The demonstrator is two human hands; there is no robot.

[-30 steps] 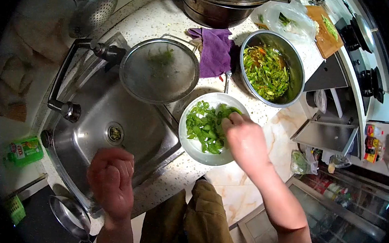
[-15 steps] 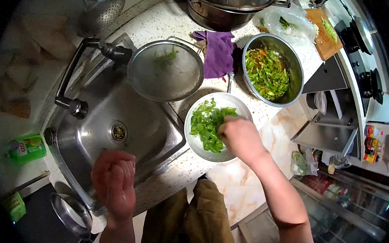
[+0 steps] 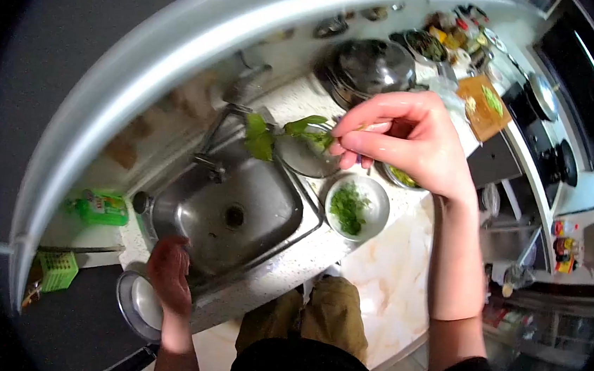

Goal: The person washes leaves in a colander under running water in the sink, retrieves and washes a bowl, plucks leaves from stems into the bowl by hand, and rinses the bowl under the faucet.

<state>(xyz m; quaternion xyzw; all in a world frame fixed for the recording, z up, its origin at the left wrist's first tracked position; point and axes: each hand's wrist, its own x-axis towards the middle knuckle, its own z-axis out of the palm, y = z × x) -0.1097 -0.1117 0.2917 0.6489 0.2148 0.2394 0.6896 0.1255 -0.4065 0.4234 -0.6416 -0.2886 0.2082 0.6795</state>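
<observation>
My right hand (image 3: 414, 139) is raised close to the camera, thumb and fingertips pinching the stem of a green leafy sprig (image 3: 261, 138). The leaves stick out to the left, in line with the sink's far side. Below this hand, a white bowl (image 3: 377, 217) on the counter holds more green leaves (image 3: 348, 208). My left hand (image 3: 170, 275) hovers by the sink's near left corner, fingers loosely curled, nothing visible in it. Under the sprig, the round mesh strainer (image 3: 306, 158) is partly covered by leaves and hand.
The steel sink (image 3: 189, 208) has a faucet (image 3: 208, 167) behind it. Green detergent (image 3: 101, 208) stands at left, above a metal pan (image 3: 138, 302). A lidded pot (image 3: 374, 65) and cutting board (image 3: 483, 113) sit further back. My hand mostly hides the bowl of cut vegetables (image 3: 402, 177).
My right hand has come up out of the white bowl towards the camera with a leafy sprig. The view has tilted up, and my left hand stays near the sink's left side.
</observation>
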